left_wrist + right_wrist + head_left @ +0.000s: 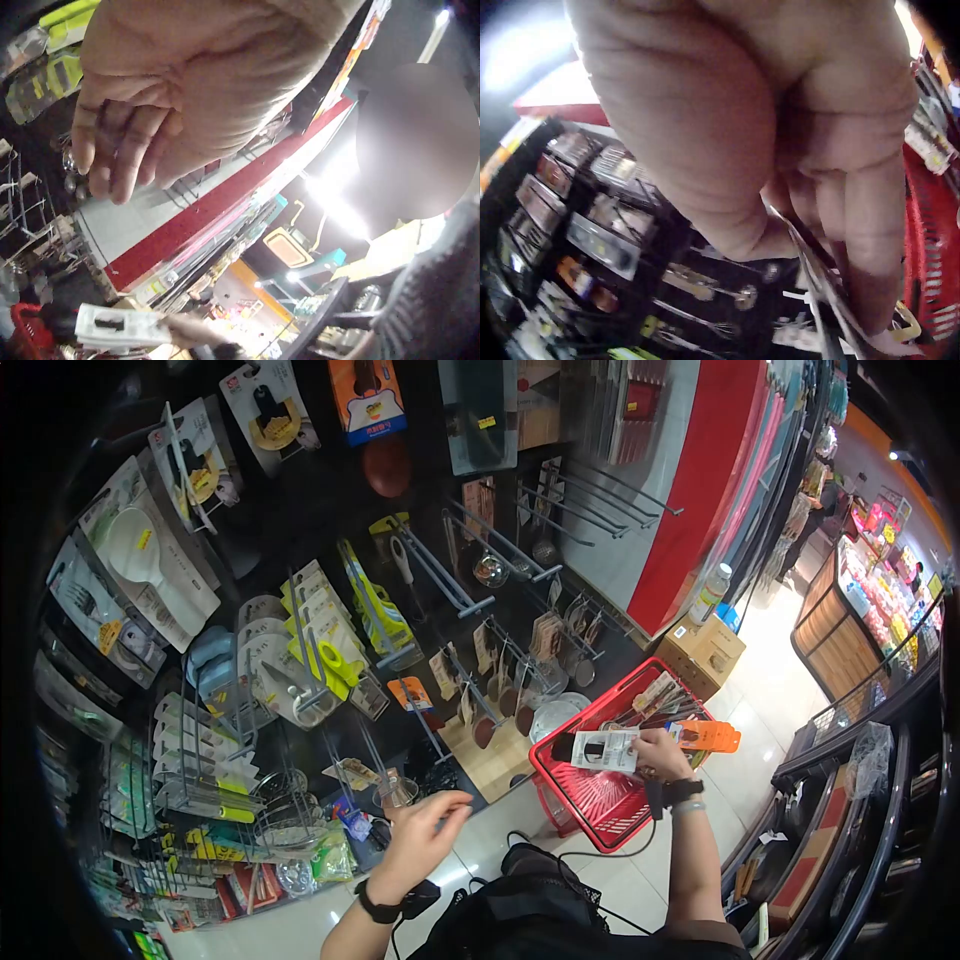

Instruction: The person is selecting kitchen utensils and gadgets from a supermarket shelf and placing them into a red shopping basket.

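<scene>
I read head view as heavy fisheye: black vignette round rim, shelf lines bowed at edges. Floor tiles (775,695) at right glare white; display rack (200,660) at left dim. Left wrist view: ceiling light (442,15) blown out, white card (120,328) smeared (motion blur). Right wrist view: right hand (780,135) out of focus, glare upper left.

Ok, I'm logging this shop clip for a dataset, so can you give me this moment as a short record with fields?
Setting: shop aisle facing a black display wall hung with packaged kitchen utensils
Basket: red plastic mesh shopping basket, packaged utensils inside, an orange card pack at its far edge
Right hand: grips a white card package holding a black utensil, above the basket
Left hand: holds nothing, fingers loosely curled, in front of the display wall
Nearby: brown cardboard box beyond the basket
</scene>
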Demonstrator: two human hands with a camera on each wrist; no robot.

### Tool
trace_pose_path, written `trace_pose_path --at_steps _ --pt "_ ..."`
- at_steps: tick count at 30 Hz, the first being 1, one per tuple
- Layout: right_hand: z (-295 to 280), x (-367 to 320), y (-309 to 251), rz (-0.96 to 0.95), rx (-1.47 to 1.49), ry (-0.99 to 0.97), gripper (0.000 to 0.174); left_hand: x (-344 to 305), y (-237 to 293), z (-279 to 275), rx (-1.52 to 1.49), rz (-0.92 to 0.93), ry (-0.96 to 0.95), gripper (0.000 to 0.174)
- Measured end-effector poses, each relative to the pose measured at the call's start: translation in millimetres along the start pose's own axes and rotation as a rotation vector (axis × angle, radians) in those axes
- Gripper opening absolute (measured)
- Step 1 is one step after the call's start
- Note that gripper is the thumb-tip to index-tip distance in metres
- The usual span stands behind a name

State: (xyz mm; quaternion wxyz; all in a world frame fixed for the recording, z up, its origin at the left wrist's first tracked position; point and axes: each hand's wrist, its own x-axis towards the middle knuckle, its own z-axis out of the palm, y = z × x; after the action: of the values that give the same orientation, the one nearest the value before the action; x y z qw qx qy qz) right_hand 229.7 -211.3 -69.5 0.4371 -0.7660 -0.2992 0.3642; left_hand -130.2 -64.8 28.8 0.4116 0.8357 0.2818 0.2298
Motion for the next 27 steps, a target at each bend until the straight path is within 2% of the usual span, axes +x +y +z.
trace_pose_path --at_steps 1,3,5,6,8,9,11,13,14,16,17,18,19,21,22,23,24,25,27 --pt "-2.8 -2.5 1.4 -0.017 0.119 0.0 0.023 2.3 -7.0 7.7 0.053 0.096 -0.01 0.025" --pt "1.2 -32.8 -43.3 -0.009 0.151 -0.043 0.022 2.5 -22.2 25.5 0.138 0.139 -0.057 0.056" --pt "11.6 -51.7 -72.1 -0.045 0.542 -0.149 0.02 6.8 -11.7 33.8 0.318 0.258 0.023 0.064" --pt "14.2 -55.7 -75.2 -0.069 0.592 -0.207 0.02 7.2 -5.0 32.6 0.324 0.262 0.038 0.064" --pt "22.9 -65.4 -84.8 -0.087 0.694 -0.324 0.019 5.2 8.0 24.7 0.675 0.328 0.177 0.062" --pt "29.6 -76.2 -99.2 -0.087 0.737 -0.374 0.02 3.2 5.7 19.8 0.68 0.329 0.194 0.062" --pt "42.5 -96.1 -128.5 -0.087 0.756 -0.438 0.02 -1.7 -3.8 7.0 0.824 0.422 0.438 0.056" --pt "52.7 -105.9 -143.2 -0.042 0.779 -0.465 0.02 -6.8 -8.3 -9.5 0.637 0.499 0.582 0.047" --pt "57.5 -104.2 -141.8 -0.097 0.77 -0.492 0.024 -8.7 -8.8 -18.4 0.617 0.516 0.583 0.045" --pt "74.9 -117.6 -176.4 -0.146 0.773 -0.513 0.028 -16.9 -12.3 -30.4 0.615 0.524 0.598 0.044" --pt "82.2 -125.9 -196.4 -0.192 0.782 -0.511 0.033 -21.6 -14.9 -32.7 0.499 0.463 0.583 0.044" --pt "86.4 -130.2 -210.4 -0.186 0.663 -0.535 0.046 -26.6 -16.4 -34.8 0.382 0.405 0.568 0.045" --pt "92.5 -131.5 -219.5 -0.27 0.692 -0.631 0.051 -34.1 -14.3 -37.0 0.248 0.282 0.531 0.042" --pt "121.0 -133.2 -235.5 -0.518 0.729 -0.536 0.052 -42.7 -1.0 -44.0 -0.062 0.018 0.45 0.038" --pt "133.5 -122.9 -231.3 -0.614 0.673 -0.492 0.051 -45.2 3.6 -49.1 -0.057 0.023 0.47 0.038" --pt "149.5 -123.6 -233.4 -0.603 0.695 -0.45 0.05 -46.9 7.7 -54.5 -0.326 -0.063 0.435 0.035" --pt "166.7 -123.6 -232.0 -0.586 0.719 -0.49 0.051 -48.6 12.7 -60.0 -0.597 -0.144 0.392 0.032" --pt "185.2 -122.5 -228.1 -0.569 0.742 -0.531 0.053 -50.1 20.4 -66.5 -0.593 -0.133 0.415 0.032" --pt "226.4 -116.3 -214.7 -0.583 0.832 -0.712 0.058 -52.0 38.2 -80.3 -0.946 -0.081 0.332 0.028"
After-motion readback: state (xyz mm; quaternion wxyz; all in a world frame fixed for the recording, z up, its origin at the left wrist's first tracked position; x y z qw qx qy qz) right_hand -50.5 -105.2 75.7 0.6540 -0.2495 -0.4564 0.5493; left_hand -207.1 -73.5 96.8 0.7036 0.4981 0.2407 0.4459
